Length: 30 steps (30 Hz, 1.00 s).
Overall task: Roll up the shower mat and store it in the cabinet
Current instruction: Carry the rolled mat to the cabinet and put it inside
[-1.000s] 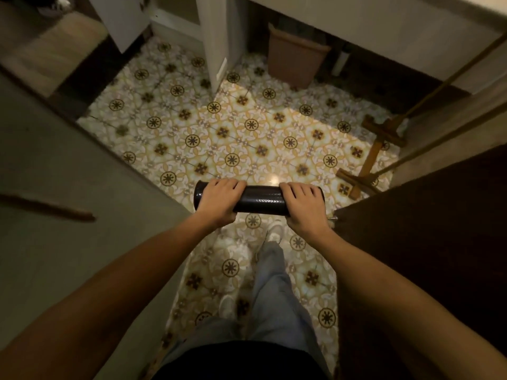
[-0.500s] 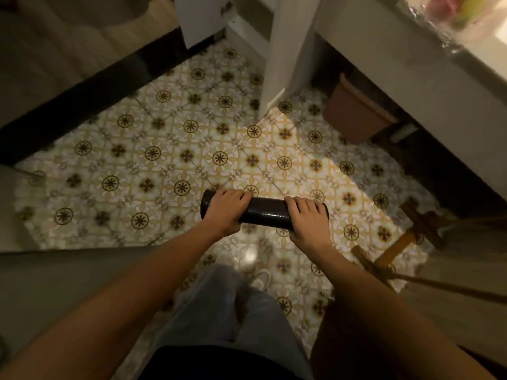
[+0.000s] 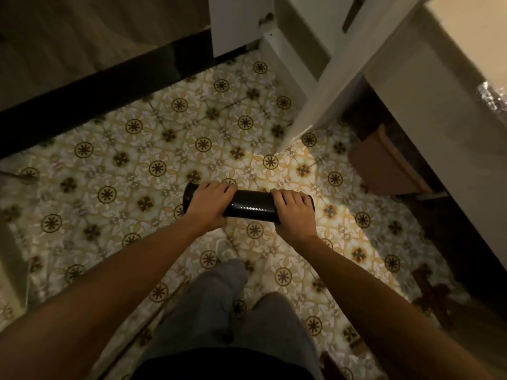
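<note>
The shower mat (image 3: 251, 207) is a tight black roll held level above the patterned tile floor, in front of my legs. My left hand (image 3: 210, 205) grips its left part and my right hand (image 3: 295, 216) grips its right part, both with fingers wrapped over the top. The white cabinet (image 3: 296, 48) stands ahead at the top of the view. One of its doors (image 3: 236, 20) hangs open on the left, and a second white panel (image 3: 340, 78) juts out towards me on the right.
A brown bin (image 3: 389, 165) sits under the white counter (image 3: 444, 105) on the right. Wooden handles with crosspieces (image 3: 433, 294) lean at the lower right. A dark threshold strip (image 3: 104, 89) runs along the upper left. Patterned floor (image 3: 153, 165) spreads left of the roll.
The view has swung left and moved closer to the cabinet; its open doors now loom larger at the top. Both hands keep the same grip on the roll.
</note>
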{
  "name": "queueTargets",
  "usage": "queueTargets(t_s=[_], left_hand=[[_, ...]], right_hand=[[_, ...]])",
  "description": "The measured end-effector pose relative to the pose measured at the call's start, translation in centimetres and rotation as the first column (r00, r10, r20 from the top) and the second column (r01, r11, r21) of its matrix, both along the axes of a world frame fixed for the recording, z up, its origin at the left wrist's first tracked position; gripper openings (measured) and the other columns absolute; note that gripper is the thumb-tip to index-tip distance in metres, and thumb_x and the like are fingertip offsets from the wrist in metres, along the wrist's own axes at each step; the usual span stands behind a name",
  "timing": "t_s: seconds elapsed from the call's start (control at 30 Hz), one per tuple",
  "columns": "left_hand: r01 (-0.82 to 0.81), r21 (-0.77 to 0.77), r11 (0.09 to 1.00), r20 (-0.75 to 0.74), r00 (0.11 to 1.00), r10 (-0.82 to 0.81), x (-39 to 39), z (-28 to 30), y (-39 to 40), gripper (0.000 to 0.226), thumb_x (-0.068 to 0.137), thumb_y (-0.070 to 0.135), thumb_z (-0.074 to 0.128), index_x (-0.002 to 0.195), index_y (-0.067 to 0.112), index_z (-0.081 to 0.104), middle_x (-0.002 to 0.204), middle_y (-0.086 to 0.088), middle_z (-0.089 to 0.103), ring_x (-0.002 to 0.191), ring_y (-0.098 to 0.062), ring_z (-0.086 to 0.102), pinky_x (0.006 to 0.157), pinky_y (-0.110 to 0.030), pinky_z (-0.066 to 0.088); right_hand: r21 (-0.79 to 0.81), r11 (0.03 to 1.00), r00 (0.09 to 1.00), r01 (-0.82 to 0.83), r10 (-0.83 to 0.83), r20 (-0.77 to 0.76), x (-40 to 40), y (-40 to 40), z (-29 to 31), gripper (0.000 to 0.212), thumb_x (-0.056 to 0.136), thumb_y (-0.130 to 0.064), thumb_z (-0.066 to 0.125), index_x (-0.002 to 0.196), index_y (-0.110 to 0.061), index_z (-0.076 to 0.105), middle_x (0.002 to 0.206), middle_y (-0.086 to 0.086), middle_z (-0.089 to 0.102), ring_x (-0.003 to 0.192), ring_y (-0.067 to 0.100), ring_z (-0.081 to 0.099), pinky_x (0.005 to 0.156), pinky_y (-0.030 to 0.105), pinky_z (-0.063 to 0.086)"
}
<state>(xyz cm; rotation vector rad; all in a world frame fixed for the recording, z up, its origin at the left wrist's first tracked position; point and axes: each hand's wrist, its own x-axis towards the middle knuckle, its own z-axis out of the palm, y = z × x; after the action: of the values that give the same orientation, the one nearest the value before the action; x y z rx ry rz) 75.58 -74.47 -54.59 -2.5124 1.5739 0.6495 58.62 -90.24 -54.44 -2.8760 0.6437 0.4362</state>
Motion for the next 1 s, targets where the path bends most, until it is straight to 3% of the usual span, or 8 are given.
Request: queueTargets(t_s=[0.23,0.73,1.0], left_hand=[[-0.025,0.047,0.999,0.022,0.999,0.024,9.8,-1.2,-4.8,0.073,0.071,0.031,0.075,0.135,0.019,0.042,0.129,-0.003,0.057,0.116,-0.026,0.053,0.097,-0.042,0.042],[-0.036,0.106,0.994,0.043,0.999,0.031,30.3,-6.4,-21.9,0.072,0.073,0.04,0.071,0.135,0.018,0.041,0.123,-0.005,0.058,0.11,-0.027,0.055,0.091,-0.041,0.044],[0.018,0.041,0.999,0.017,1.0,-0.019,38.5,-9.2,-31.8,0.08,0.07,0.04,0.074,0.137,0.017,0.037,0.127,-0.007,0.055,0.113,-0.029,0.054,0.094,-0.044,0.044]], right_hand=[[-0.024,0.999,0.992,-0.038,0.04,0.122,10.0,-5.4,-2.0,0.055,0.076,-0.016,0.069,0.13,-0.011,0.059,0.119,0.009,0.066,0.108,0.033,0.06,0.096,0.047,0.044],[0.046,0.999,0.999,0.013,-0.015,0.049,31.8,-22.2,-8.8,0.075,0.06,-0.016,0.083,0.13,-0.016,0.056,0.122,0.006,0.064,0.114,0.03,0.058,0.106,0.047,0.04],[-0.064,0.993,0.987,0.101,-0.092,0.128,38.9,-30.9,-12.0,0.06,0.072,-0.007,0.072,0.13,-0.015,0.061,0.126,0.008,0.065,0.116,0.032,0.059,0.111,0.051,0.036]])
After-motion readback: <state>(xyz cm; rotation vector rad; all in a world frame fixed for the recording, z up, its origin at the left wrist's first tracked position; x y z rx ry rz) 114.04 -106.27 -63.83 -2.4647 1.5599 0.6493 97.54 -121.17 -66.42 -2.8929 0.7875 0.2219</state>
